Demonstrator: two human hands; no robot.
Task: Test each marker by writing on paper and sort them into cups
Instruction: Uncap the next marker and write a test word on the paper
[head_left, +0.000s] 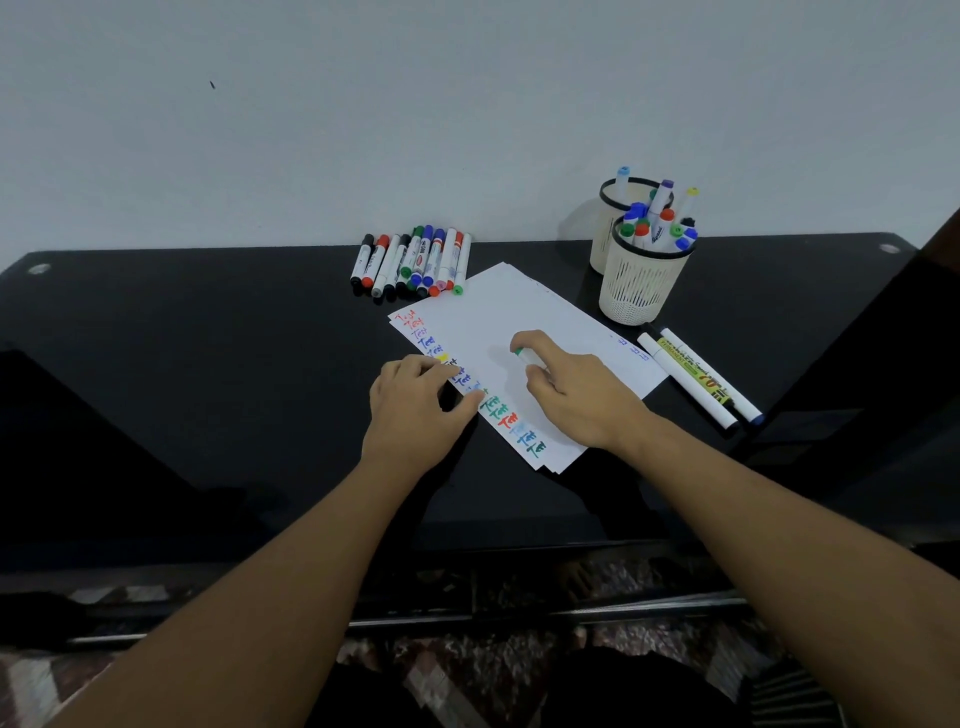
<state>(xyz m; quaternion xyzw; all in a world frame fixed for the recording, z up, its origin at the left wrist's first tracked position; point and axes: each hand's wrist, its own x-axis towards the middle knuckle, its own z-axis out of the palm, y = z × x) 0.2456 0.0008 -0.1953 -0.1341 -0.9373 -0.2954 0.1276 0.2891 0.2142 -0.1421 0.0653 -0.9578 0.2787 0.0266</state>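
Note:
White paper sheets (519, 312) lie on the black table, with a column of coloured test scribbles along their left edge. My right hand (576, 395) grips a white marker with a green end (525, 355) over the middle of the paper. At the paper's left edge rests my left hand (415, 400), fingers curled; whether it holds anything is hidden. Several markers (415, 260) lie in a row at the back of the table. Two cream mesh cups stand at the right: the near cup (636, 291) and the far cup (605, 228), both with markers standing in them.
Two or three long markers (696, 379) lie on the table right of the paper, below the near cup. The black glass table (208, 364) ends at a pale wall behind. A patterned floor shows under the front edge.

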